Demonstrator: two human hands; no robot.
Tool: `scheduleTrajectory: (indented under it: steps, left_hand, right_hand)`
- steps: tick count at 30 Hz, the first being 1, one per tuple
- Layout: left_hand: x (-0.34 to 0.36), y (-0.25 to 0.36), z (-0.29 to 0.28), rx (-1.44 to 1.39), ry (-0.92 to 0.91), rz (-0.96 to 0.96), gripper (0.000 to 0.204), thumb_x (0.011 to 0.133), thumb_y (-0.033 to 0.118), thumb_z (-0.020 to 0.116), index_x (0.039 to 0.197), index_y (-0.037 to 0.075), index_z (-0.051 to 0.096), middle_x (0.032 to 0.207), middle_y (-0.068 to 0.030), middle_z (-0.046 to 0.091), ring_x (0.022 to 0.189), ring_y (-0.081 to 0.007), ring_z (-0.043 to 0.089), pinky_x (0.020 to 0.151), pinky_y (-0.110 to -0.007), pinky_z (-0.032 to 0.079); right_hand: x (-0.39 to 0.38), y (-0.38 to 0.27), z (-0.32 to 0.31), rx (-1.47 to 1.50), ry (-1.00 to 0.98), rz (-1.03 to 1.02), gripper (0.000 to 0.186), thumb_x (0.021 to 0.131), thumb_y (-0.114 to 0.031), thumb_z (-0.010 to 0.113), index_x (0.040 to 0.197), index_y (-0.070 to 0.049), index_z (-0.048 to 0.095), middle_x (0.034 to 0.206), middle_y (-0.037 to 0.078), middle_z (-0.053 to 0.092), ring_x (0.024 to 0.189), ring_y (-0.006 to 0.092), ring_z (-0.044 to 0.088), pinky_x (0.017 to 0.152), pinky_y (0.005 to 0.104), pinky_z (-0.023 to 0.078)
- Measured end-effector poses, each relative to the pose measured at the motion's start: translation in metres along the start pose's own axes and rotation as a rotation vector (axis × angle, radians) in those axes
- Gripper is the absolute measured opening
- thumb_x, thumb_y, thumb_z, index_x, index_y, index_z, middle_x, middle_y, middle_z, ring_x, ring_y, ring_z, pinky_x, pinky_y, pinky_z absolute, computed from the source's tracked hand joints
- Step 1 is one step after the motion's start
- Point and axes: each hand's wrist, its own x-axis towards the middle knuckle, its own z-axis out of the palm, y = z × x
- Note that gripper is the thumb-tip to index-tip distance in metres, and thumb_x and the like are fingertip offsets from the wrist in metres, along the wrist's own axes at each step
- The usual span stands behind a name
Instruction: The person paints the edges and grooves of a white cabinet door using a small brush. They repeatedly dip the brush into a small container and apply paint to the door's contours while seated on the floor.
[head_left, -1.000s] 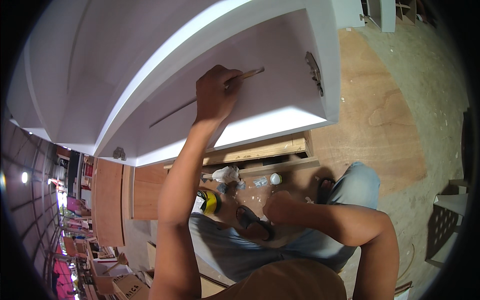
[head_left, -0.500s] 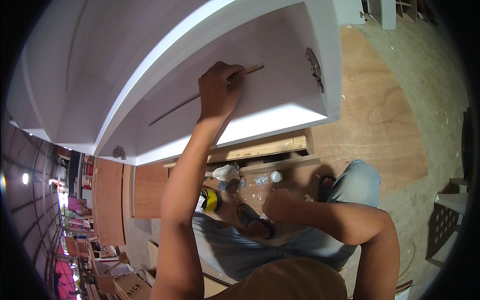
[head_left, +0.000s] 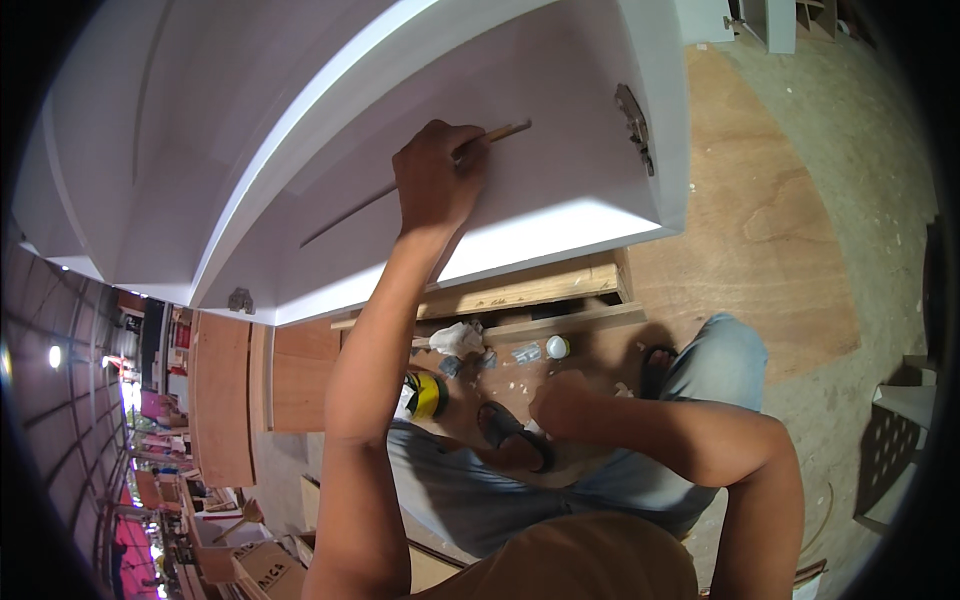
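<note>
My left hand point(head_left: 437, 175) is closed around a slender wooden stick point(head_left: 508, 130) with a pale tip, inside a white cabinet compartment point(head_left: 550, 75). The stick's exact kind does not show. On the hand's other side, a thin dark line point(head_left: 345, 220) runs along the panel; whether it belongs to the stick I cannot tell. Down over my lap, my right hand point(head_left: 565, 405) is curled closed, a bit of something pale showing beside it. Its fingertips are hidden. A metal hinge point(head_left: 635, 130) sits on the compartment's right side, another hinge point(head_left: 240, 300) at the lower left.
Timber battens point(head_left: 530, 285) lie under the cabinet. Nearby on a plywood sheet point(head_left: 760, 200) are a crumpled white rag point(head_left: 457, 338), a small white-topped container point(head_left: 558, 347) and a yellow-and-black can point(head_left: 428, 395). My sandalled feet are close to them. Boards point(head_left: 222, 400) stand at left.
The view has shifted slightly. My left hand stays at almost the same spot on the panel with the stick in it; the right hand has hardly moved.
</note>
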Motion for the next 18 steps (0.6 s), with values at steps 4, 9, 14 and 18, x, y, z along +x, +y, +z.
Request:
scheduleTrajectory:
  steps: [4, 9, 14, 18]
  left_hand:
    - [-0.011, -0.016, -0.009, 0.034, 0.005, -0.037, 0.011, 0.078, 0.014, 0.066, 0.084, 0.007, 0.072, 0.073, -0.0116, 0.062, 0.063, -0.0250, 0.060, 0.061, -0.036, 0.048]
    - [-0.024, -0.035, -0.023, 0.102, 0.004, -0.100, 0.012, 0.078, 0.016, 0.066, 0.084, 0.007, 0.073, 0.074, -0.0120, 0.063, 0.065, -0.0258, 0.061, 0.063, -0.036, 0.049]
    - [-0.036, -0.053, -0.040, 0.181, 0.005, -0.163, 0.013, 0.078, 0.017, 0.066, 0.085, 0.008, 0.073, 0.078, -0.0126, 0.064, 0.070, -0.0285, 0.063, 0.067, -0.037, 0.050]
    - [-0.043, -0.070, -0.056, 0.248, -0.034, -0.265, 0.019, 0.079, 0.020, 0.065, 0.090, 0.008, 0.073, 0.084, -0.0140, 0.067, 0.077, -0.0282, 0.065, 0.072, -0.035, 0.050]
  right_hand:
    - [-0.007, -0.002, -0.017, -0.005, -0.110, -0.026, 0.027, 0.081, -0.021, 0.061, 0.103, -0.009, 0.070, 0.106, 0.010, 0.067, 0.098, 0.0278, 0.065, 0.066, 0.0428, 0.052]
    - [-0.006, -0.002, -0.015, -0.005, -0.110, -0.049, 0.028, 0.080, -0.023, 0.062, 0.104, -0.010, 0.070, 0.106, 0.010, 0.067, 0.099, 0.0281, 0.065, 0.067, 0.0427, 0.053]
    - [-0.006, -0.003, -0.015, -0.007, -0.126, -0.034, 0.029, 0.079, -0.023, 0.062, 0.103, -0.010, 0.070, 0.106, 0.010, 0.068, 0.098, 0.0274, 0.066, 0.068, 0.0425, 0.053]
    - [-0.004, -0.004, -0.013, -0.007, -0.109, -0.038, 0.027, 0.079, -0.023, 0.061, 0.101, -0.012, 0.071, 0.104, 0.010, 0.069, 0.096, 0.0265, 0.067, 0.066, 0.0421, 0.053]
